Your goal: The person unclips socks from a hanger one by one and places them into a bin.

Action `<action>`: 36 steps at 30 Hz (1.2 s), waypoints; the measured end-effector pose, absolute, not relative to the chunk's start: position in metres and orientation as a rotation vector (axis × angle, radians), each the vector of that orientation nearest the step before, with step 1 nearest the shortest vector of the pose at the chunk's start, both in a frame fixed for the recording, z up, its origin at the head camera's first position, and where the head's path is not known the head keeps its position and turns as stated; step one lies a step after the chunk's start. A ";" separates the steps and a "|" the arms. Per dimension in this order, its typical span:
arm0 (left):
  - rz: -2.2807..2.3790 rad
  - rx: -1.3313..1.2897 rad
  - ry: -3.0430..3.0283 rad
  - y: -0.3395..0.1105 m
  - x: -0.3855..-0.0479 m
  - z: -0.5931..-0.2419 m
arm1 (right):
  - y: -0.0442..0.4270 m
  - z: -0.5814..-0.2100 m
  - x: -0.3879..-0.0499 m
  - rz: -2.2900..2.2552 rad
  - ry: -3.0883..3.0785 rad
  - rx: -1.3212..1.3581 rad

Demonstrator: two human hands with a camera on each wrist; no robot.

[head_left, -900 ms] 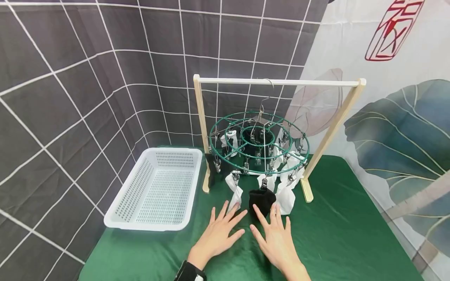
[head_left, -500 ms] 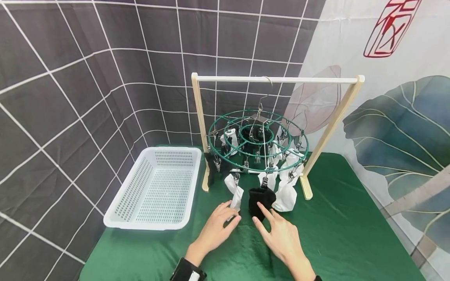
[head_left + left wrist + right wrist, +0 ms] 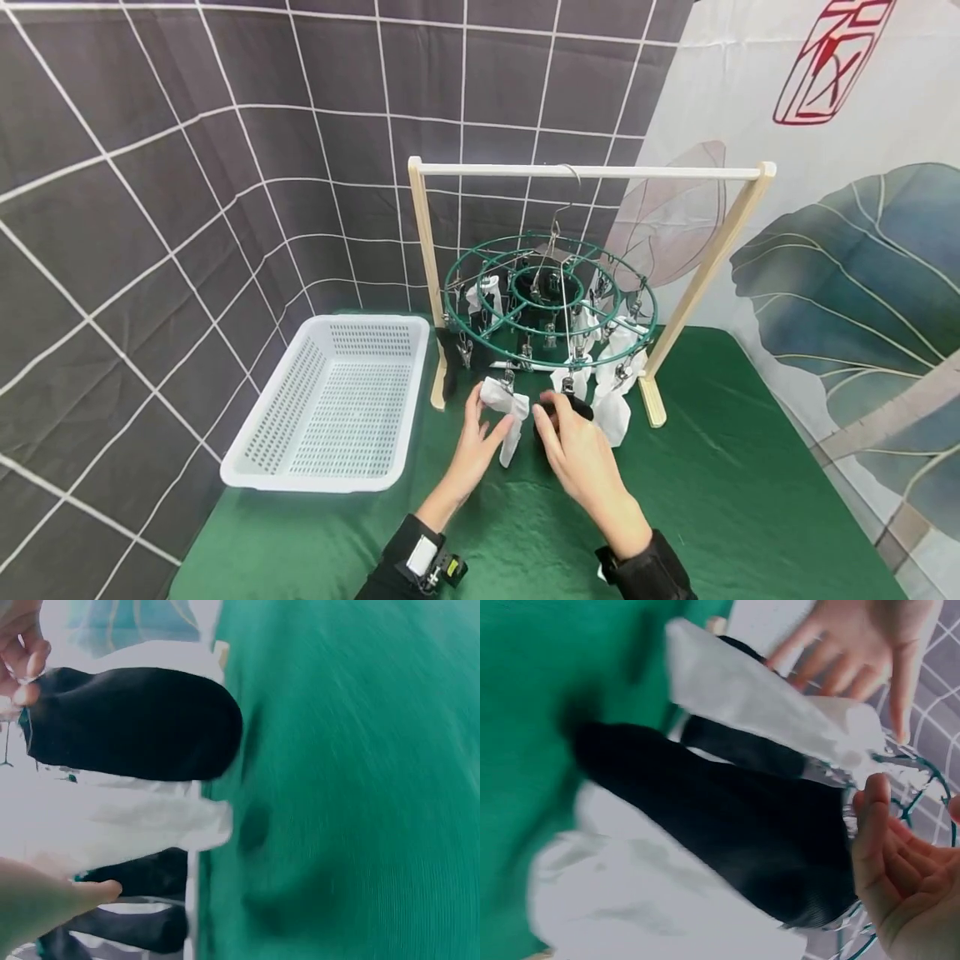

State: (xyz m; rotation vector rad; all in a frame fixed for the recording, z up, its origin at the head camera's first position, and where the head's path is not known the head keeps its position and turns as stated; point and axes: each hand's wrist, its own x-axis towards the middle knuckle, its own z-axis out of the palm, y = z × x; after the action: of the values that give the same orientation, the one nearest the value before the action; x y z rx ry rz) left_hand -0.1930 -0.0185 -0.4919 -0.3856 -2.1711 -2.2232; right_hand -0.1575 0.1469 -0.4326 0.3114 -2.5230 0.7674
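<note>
A white sock [image 3: 513, 429] and a black sock [image 3: 142, 724] hang from clips at the front of a round green drying hanger [image 3: 551, 300]. My left hand [image 3: 471, 446] is at the white sock's left side, its thumb near the cloth; in the right wrist view its fingers are spread and do not close round it. My right hand [image 3: 585, 446] is at the top of the black sock and covers part of it in the head view. Its fingers [image 3: 874, 817] are bent loosely beside the clipped cuff, the thumb apart from them.
A wooden stand with a white bar [image 3: 600, 172] carries the hanger by its hook. Several other black and white socks hang behind. A white plastic basket [image 3: 247, 479] stands at the left on the green cloth [image 3: 712, 500].
Both hands have risen from the lower ends of the socks towards the clips. The white sock has tilted and swung a little to the right. The right hand covers more of the black sock.
</note>
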 end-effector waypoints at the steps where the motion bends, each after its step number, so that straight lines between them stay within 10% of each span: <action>1: -2.262 -0.384 -2.150 -0.017 -0.194 -0.492 | 0.144 -0.428 -0.161 0.775 -2.540 0.316; 36: -2.130 -0.307 -2.224 -0.024 -0.174 -0.468 | 0.117 -0.412 -0.212 0.712 -2.480 0.489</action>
State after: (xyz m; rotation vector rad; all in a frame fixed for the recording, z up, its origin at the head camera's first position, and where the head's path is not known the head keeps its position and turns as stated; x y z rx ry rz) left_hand -0.1743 -0.0244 -0.4680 -0.3066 -2.2241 -2.1299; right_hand -0.2122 0.1173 -0.4124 0.4892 -2.4799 0.7124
